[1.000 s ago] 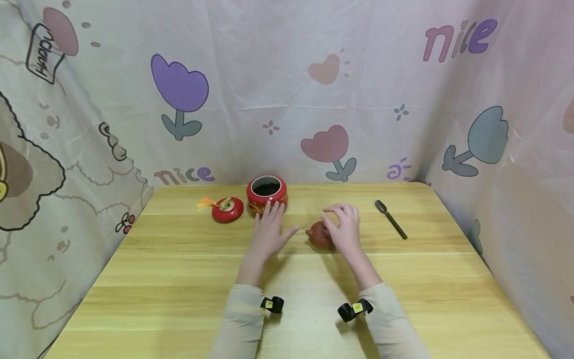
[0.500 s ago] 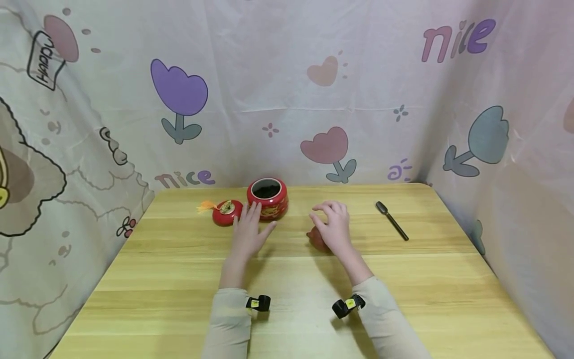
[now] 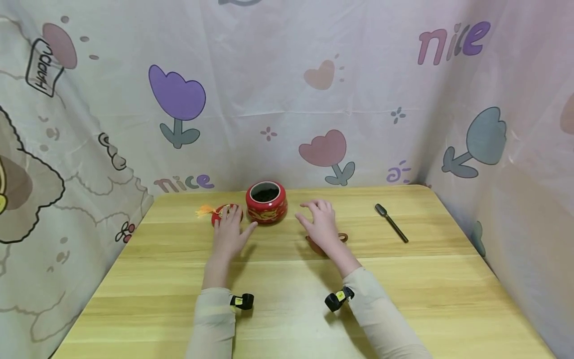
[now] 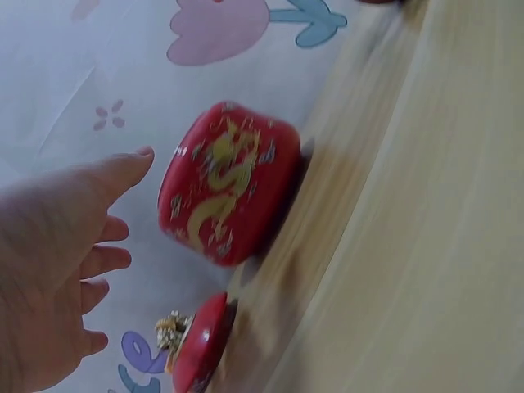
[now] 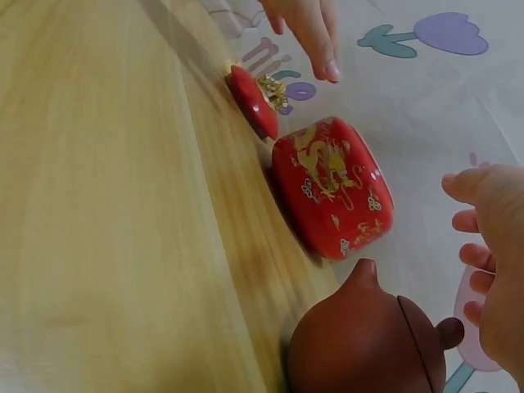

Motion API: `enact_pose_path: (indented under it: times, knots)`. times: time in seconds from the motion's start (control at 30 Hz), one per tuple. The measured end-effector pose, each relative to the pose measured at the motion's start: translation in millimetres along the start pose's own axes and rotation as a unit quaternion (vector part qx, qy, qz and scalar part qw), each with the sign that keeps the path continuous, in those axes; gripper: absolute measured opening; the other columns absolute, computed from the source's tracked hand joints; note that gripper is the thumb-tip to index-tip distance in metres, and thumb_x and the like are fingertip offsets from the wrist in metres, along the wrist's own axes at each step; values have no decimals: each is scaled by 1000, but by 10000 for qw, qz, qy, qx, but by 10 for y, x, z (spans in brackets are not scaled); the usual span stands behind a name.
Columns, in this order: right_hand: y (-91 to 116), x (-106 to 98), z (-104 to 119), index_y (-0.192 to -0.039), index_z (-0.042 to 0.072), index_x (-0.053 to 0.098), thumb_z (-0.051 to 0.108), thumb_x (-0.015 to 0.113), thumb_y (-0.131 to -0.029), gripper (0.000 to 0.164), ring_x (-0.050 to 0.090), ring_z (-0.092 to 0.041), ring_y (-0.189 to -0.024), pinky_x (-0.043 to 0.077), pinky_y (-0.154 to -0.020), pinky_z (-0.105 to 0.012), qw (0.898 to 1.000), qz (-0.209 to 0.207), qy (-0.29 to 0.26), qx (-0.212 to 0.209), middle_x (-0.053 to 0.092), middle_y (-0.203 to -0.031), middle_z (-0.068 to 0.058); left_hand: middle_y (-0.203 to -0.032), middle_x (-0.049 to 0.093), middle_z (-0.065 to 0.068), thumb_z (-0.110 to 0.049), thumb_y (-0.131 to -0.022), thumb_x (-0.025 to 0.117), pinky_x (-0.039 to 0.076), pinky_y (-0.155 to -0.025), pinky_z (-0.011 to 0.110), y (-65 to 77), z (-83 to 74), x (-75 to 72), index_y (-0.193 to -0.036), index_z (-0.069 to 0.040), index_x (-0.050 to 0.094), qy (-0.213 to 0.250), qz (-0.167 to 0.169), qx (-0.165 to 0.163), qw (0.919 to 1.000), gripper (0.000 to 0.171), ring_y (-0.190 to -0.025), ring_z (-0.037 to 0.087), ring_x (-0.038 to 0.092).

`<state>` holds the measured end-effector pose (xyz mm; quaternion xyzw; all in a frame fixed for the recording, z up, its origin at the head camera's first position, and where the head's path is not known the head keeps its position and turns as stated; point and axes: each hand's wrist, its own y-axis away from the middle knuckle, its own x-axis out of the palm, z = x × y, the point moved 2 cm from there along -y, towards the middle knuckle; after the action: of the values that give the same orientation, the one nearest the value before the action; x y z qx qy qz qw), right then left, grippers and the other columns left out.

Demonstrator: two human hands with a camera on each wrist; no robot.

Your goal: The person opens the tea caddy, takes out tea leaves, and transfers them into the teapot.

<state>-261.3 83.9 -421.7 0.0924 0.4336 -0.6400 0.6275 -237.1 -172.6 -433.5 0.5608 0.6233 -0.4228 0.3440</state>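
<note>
A red jar [image 3: 266,212] with a gold dragon stands without its lid at the back of the table, dark stuff inside. Left of it lies its red lid [image 4: 202,348], with a gold knob and an orange tassel [image 3: 205,210]. My left hand [image 3: 229,234] hovers over the lid, fingers spread and holding nothing; in the head view it covers part of the lid. My right hand [image 3: 320,224] is raised above a brown clay teapot [image 5: 360,344], fingers loosely bent with nothing in them. The teapot has its lid on, and its spout points toward the jar.
A small dark scoop with a long handle [image 3: 391,223] lies on the right of the wooden table [image 3: 278,309]. A patterned cloth [image 3: 251,75] hangs behind the table and along both sides.
My left hand has moved left, from in front of the jar to over the red lid. My right hand has shifted left across the teapot, uncovering its handle.
</note>
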Motion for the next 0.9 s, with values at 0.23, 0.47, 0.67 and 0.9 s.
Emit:
enact_pose_path:
  times: [0.23,0.47,0.67,0.9]
  knots:
    - [-136,67,35,-132,10,58,38,66,-91,51,41,-35,-129,33,-106,-55,9989,378,249,-122,53,-134,-15,-159,26,21,-50,-97,51,7,-118,66,-88,181,-70,-153,-3,28,-112,-104,47,9999,77,-151,42,7]
    - [-287,151,70,-143,10,48,50,62,-91,67,35,-33,-138,30,-112,-58,9934,917,679,-132,45,-146,-14,-156,33,22,-57,-97,47,12,-116,68,-153,318,-100,-151,-2,32,-379,-138,118,9991,78,-149,44,13]
    - [-413,243,84,-149,12,39,53,60,-91,74,30,-35,-144,26,-117,-57,9860,1282,1056,-137,38,-153,-14,-156,30,23,-58,-97,45,11,-116,69,-223,400,-87,-151,-2,32,-562,-35,234,9981,78,-149,45,13]
    - [-571,352,90,-154,15,31,59,58,-90,82,17,-31,-151,23,-118,-59,9776,1672,1264,-207,29,-160,-12,-151,38,25,-46,-97,53,15,-113,71,-346,522,-92,-146,0,39,-809,-168,377,9959,68,-144,47,24]
